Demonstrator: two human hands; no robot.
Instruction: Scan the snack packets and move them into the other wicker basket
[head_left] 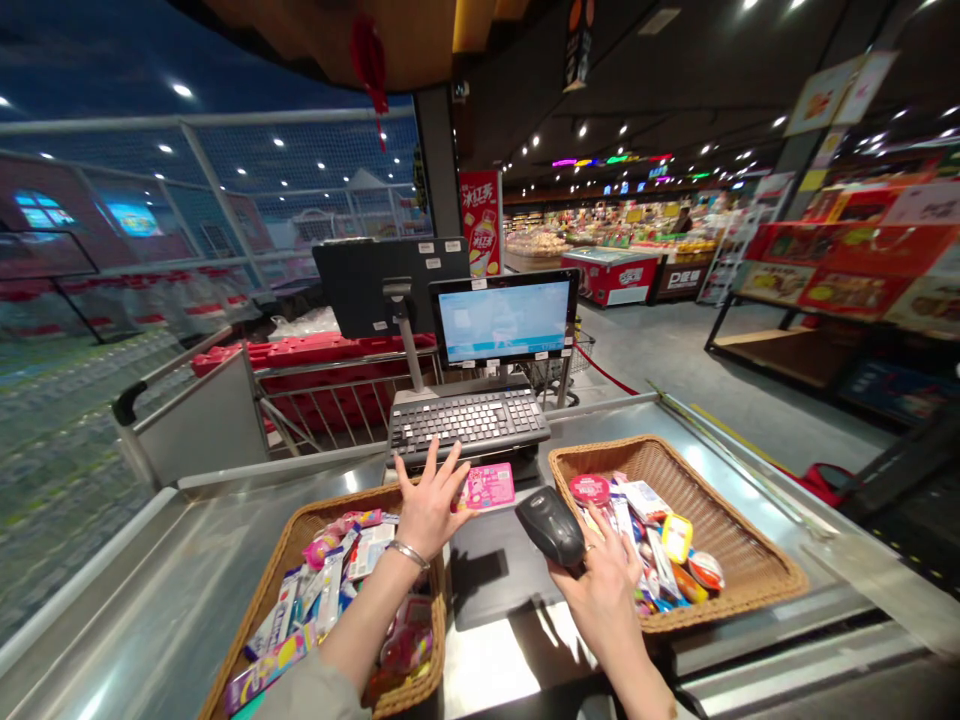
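Note:
My left hand is spread out just in front of the black keyboard, above the rim of the left basket. Its thumb and index finger lie at the left edge of a flat pink packet; whether they press on it I cannot tell. In my right hand is a black handheld barcode scanner, its head tilted toward the packet. The scanner's handle is mostly hidden by my hand. My right fingers reach over the near left side of the right wicker basket.
Sweets and snack packets fill the left wicker basket; more lie in the right one. Behind the keyboard stands a lit monitor, with a second screen turned away. A metal cart is beyond the steel counter.

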